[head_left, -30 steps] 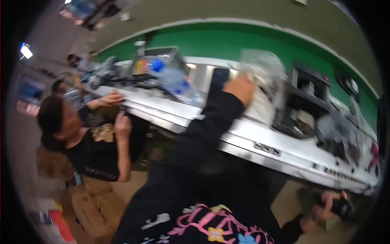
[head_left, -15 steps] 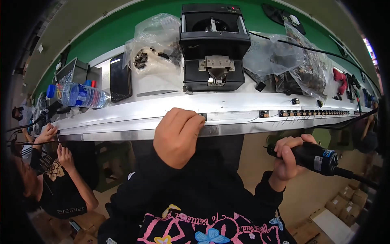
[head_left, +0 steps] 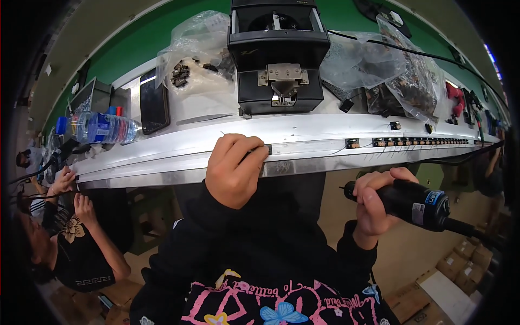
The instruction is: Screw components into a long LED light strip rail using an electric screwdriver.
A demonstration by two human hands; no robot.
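My left hand [head_left: 234, 172] is closed over the long metal rail [head_left: 309, 151], its fingers pinching a small black part [head_left: 269, 148] that sits in the rail's channel; the fingers cover most of it. Lower right, in front of the table edge, my right hand [head_left: 372, 208] wraps round a black electric screwdriver [head_left: 414, 203], whose tip points left and whose cord trails off to the right. Farther right along the rail stand a single small black part with thin wires [head_left: 352, 143] and a tight row of similar parts [head_left: 420, 142].
Behind the rail stands a black screw feeder [head_left: 279, 70]. Left of it are a plastic bag of dark parts [head_left: 195, 54], a phone [head_left: 154, 103] and a water bottle [head_left: 100, 128]. Plastic bags [head_left: 403, 81] lie to the right. A co-worker [head_left: 81, 233] works at the left end.
The screwdriver and my right hand have moved a little left and up. My left hand keeps its pinch on the small part. The whole view has shifted slightly.
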